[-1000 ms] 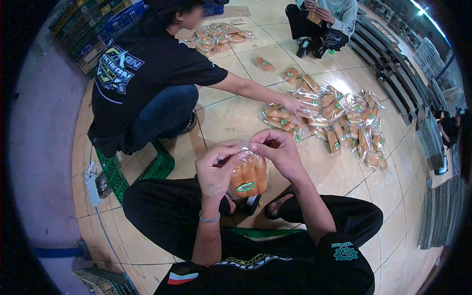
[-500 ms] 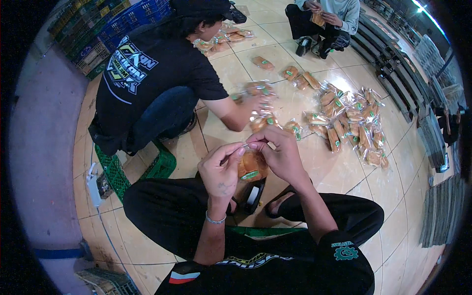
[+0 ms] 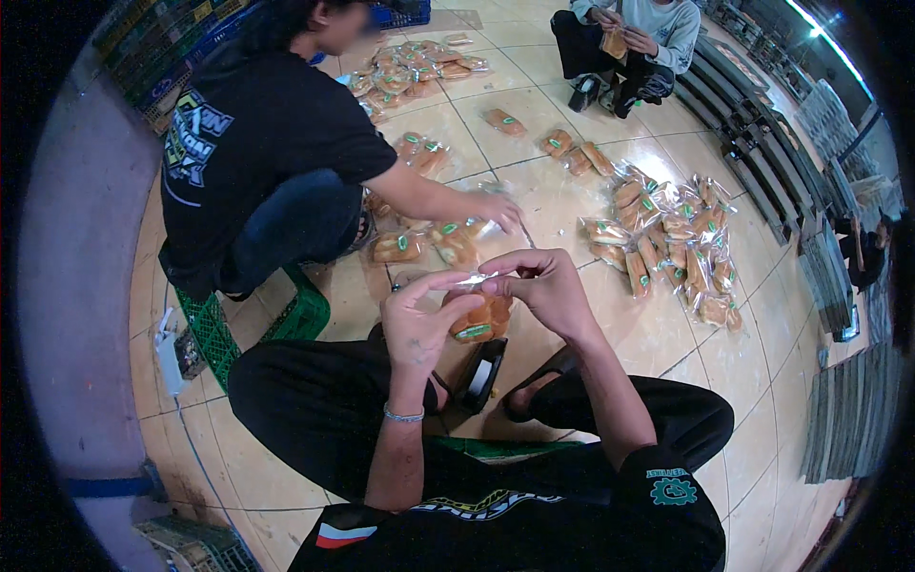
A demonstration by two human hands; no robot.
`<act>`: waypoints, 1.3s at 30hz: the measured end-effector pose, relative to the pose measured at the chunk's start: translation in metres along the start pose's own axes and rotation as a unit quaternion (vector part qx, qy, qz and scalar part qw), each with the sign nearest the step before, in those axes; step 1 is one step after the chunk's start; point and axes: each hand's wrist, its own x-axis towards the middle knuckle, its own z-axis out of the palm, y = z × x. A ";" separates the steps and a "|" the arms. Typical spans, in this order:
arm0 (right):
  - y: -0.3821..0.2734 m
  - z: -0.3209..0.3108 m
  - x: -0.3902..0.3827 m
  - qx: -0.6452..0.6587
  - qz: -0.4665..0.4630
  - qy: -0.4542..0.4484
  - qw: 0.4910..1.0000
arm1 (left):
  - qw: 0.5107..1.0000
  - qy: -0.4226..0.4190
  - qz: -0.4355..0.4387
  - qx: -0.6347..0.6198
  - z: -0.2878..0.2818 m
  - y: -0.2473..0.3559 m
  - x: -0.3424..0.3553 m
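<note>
A bread bun in a clear plastic bag with a green label (image 3: 481, 319) hangs in front of me, between my knees. My left hand (image 3: 419, 315) and my right hand (image 3: 538, 291) pinch the gathered top of the bag between thumbs and fingers. Just under the bun, a black tape dispenser (image 3: 477, 375) stands on the floor between my feet. Beyond my hands, a bagged bread (image 3: 457, 245) lies on the tiles, near a co-worker's outstretched hand (image 3: 496, 210).
A co-worker in black (image 3: 276, 143) squats at the left, beside a green crate (image 3: 303, 310). Bagged breads (image 3: 681, 238) are heaped at the right, with another heap (image 3: 410, 71) farther back. Another person (image 3: 629, 48) squats at the far side. Stacked grey trays (image 3: 748, 157) line the right.
The co-worker at the left has shifted left, and bagged breads now lie by that person's knees. My hands still pinch the bag's top; its neck now shows more between them.
</note>
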 end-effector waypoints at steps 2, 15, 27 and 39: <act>0.002 0.002 0.003 -0.002 0.007 0.013 1.000 | 0.997 0.060 -0.032 0.020 0.010 -0.001 -0.004; -0.002 -0.006 0.025 -0.485 -0.283 -0.074 0.824 | 0.948 0.040 0.018 0.316 0.003 0.004 -0.005; 0.033 0.001 0.026 -0.083 0.012 -0.040 0.996 | 0.858 0.021 -0.370 -0.354 0.002 -0.049 -0.002; 0.014 -0.019 0.005 -0.247 -0.183 -0.073 0.949 | 0.973 -0.139 -0.107 -0.152 -0.006 -0.009 0.003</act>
